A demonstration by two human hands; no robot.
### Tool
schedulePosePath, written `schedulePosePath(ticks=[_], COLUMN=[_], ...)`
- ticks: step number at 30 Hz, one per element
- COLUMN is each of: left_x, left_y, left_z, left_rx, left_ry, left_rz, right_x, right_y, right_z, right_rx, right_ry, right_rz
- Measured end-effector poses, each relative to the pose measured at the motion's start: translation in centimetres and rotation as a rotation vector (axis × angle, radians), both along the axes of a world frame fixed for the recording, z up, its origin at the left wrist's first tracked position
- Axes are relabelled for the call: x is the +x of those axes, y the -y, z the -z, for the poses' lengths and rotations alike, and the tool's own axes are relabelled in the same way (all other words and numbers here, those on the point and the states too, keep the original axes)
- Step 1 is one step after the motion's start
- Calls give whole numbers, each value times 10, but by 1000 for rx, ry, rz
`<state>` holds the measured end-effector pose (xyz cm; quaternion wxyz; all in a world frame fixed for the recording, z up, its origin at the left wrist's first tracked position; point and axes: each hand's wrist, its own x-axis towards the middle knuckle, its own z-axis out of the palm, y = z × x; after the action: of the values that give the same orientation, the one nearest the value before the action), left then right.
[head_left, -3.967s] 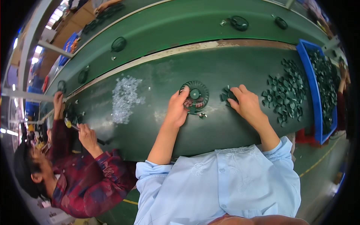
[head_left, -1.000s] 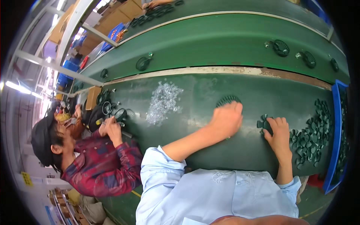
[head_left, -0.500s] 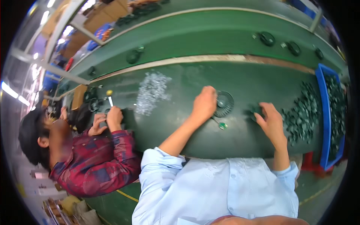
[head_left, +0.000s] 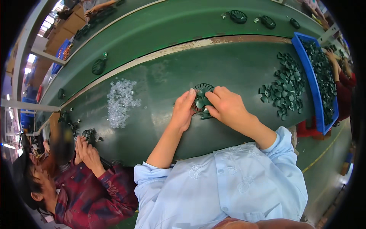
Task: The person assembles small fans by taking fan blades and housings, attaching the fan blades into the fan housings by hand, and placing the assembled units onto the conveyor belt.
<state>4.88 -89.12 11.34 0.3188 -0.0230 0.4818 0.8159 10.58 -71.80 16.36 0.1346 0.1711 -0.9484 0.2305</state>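
Observation:
My left hand [head_left: 183, 110] is closed on the side of a round, ribbed, dark green fan housing [head_left: 204, 86] at the middle of the table. Inside its ring sits a dark green fan blade [head_left: 199, 103]. My right hand [head_left: 228, 107] is pinched on this blade from the right, its thumb and fingertips at the housing's opening. The fingers partly cover both parts. A small dark piece shows under the housing, too hidden to name.
A pile of green fan blades [head_left: 286, 82] lies to the right, beside a blue bin [head_left: 312, 87] full of more. Small clear plastic pieces [head_left: 121, 101] are heaped on the left. Beyond, a green conveyor [head_left: 164, 30] carries several housings. A co-worker's hands [head_left: 88, 152] are at far left.
My right hand has come from beside the blade pile to the housing, with a blade. My left hand has shifted to the housing's left side. The whole view has turned somewhat.

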Motion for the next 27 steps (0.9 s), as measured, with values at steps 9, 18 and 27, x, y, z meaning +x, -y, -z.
schedulePosePath(ticks=[9,18,27], left_x=[3,14,3], left_y=[4,3,-3], left_z=[7,5,15], left_rx=[-122,-687,-299], left_ry=[-268,-720,-420], left_rz=[-115,-19,-200], right_x=[-14,-29,-76], right_y=[7,-25,-62], right_z=[20,43,34], right_rx=[-118,-505,-728], right_ry=[-96,446,863], right_rz=[28,-43,64])
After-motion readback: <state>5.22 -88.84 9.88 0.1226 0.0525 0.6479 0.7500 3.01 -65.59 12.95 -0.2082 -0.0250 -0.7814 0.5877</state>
